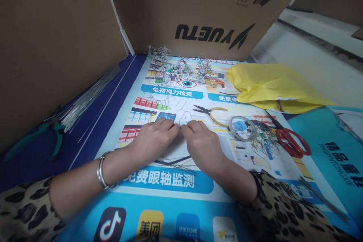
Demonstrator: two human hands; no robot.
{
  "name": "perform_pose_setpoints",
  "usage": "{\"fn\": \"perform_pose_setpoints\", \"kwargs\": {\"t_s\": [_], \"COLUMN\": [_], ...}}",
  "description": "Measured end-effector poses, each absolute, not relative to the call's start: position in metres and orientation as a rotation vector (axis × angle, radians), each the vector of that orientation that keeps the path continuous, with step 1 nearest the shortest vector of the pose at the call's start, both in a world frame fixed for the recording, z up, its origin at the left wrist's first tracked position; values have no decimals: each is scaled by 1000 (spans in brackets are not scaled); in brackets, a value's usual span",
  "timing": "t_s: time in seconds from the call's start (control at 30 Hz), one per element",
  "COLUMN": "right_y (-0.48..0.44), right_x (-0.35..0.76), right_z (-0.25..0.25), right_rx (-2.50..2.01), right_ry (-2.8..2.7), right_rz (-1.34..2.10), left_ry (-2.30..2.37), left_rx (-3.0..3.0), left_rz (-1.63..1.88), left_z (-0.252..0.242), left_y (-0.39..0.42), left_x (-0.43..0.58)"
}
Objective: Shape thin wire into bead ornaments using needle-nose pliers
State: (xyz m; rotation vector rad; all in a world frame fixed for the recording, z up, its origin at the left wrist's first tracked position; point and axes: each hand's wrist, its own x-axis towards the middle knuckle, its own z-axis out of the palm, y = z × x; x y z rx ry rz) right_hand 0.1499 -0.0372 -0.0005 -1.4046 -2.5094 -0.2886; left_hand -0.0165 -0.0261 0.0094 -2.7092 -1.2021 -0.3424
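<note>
The left hand and right hand, nearly touching, both appear pinched on a thin wire over the printed sheet — uneven finger pressure could kink it or let it slip.

Where the thin wire enters the pinch of the left hand and right hand, the fingers hide it; its ends cannot be traced. Strands in the far wire pile are too fine to separate. The teal-handled pliers are blurred. The yellow bag conceals part of the printed lettering. The right edge cuts off the teal bag; the top edge, the cardboard.
</note>
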Motion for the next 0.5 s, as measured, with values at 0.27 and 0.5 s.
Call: {"fn": "perform_pose_setpoints", "kwargs": {"t_s": [0.27,0.5], "right_y": [-35,-33], "right_x": [152,153], "right_z": [1,0], "right_rx": [-1448,-1475], "right_ry": [-2463,-2436], "right_rz": [-145,-7], "left_ry": [-1209,-1261], "left_rx": [-2665,-2658], "left_rz": [-403,-413], "left_z": [4,2], "left_y": [-25,-26], "left_x": [-18,-19]}}
